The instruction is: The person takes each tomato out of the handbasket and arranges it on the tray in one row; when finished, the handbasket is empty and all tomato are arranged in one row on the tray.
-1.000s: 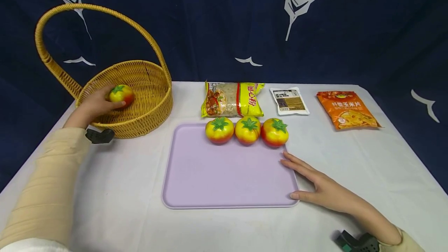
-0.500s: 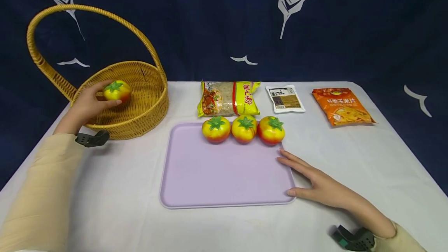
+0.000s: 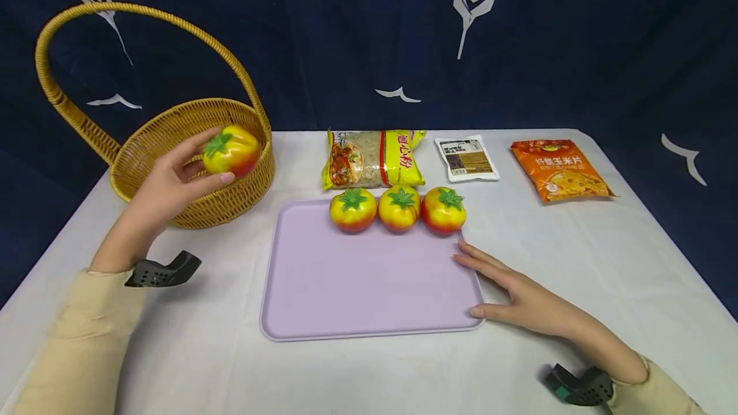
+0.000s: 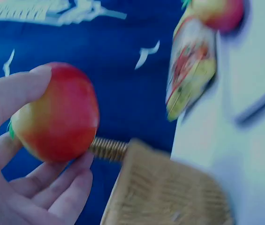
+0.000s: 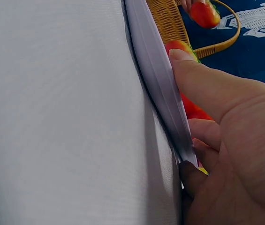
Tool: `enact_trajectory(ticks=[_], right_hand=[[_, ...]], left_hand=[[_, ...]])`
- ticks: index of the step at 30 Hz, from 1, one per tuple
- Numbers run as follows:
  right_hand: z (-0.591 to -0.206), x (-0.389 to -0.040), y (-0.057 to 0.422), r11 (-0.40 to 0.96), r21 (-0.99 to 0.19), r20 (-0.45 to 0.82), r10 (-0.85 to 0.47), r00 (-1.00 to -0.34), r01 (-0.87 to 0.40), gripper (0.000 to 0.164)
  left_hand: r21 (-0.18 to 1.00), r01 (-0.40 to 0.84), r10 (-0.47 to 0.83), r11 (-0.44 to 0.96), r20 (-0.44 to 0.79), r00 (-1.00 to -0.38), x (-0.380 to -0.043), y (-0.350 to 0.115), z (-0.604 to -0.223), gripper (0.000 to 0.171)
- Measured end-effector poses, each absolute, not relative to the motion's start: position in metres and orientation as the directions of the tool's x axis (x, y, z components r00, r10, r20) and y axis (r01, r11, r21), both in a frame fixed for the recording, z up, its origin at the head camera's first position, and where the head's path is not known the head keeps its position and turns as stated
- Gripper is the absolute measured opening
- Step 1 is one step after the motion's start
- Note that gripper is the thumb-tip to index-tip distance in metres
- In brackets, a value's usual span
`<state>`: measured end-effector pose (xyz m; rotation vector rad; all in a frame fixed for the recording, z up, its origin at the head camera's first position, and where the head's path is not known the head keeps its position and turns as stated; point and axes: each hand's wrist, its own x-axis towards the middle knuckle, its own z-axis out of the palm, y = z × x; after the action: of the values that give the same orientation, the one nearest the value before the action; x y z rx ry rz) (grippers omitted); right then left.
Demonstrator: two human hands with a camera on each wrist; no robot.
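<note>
My left hand (image 3: 170, 187) holds a yellow-and-red tomato (image 3: 235, 151) with a green leafy top, raised over the right side of the wicker basket (image 3: 227, 207). In the left wrist view, thumb and fingers are round the tomato (image 4: 59, 112), with the basket (image 4: 165, 187) blurred below. Three similar tomatoes stand in a row along the back edge of a lilac tray (image 3: 369, 280): one at left (image 3: 353, 210), one in the middle (image 3: 399, 209), one at right (image 3: 443, 211). My right hand (image 3: 524, 300) rests its spread fingers on the tray's right edge; the right wrist view shows the thumb at the rim.
Behind the tray lie a yellow noodle packet (image 3: 375, 159), a small white-and-brown pouch (image 3: 467, 159) and an orange snack bag (image 3: 562, 170). The basket's tall handle (image 3: 155, 11) arches above it. White cloth (image 3: 369, 376) covers the table, and a dark blue curtain (image 3: 346, 37) hangs behind.
My left hand has lifted the tomato from inside the basket and moved it up and to the right. The right hand stays at the tray's edge. The head view has shifted slightly.
</note>
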<state>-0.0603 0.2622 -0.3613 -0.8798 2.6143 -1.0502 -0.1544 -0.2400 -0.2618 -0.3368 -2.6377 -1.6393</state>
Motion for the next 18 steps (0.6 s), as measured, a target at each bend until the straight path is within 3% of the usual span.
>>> enact_trajectory(ticks=[4, 8, 18], right_hand=[[-0.361, -0.060, 0.262, 0.578, -0.682, 0.038, -0.584, -0.811, -0.448, 0.071], [-0.363, -0.059, 0.261, 0.582, -0.684, 0.029, -0.580, -0.814, -0.439, 0.070], [-0.360, -0.059, 0.261, 0.600, -0.673, 0.017, -0.572, -0.820, -0.433, 0.070]], left_hand=[[0.898, 0.270, 0.330, 0.348, 0.152, -0.932, -0.149, -0.219, -0.276, 0.069], [0.856, 0.341, 0.446, 0.388, 0.150, -0.883, -0.149, -0.205, -0.301, 0.069], [0.734, 0.433, 0.490, 0.524, 0.157, -0.858, -0.155, -0.186, -0.334, 0.071]])
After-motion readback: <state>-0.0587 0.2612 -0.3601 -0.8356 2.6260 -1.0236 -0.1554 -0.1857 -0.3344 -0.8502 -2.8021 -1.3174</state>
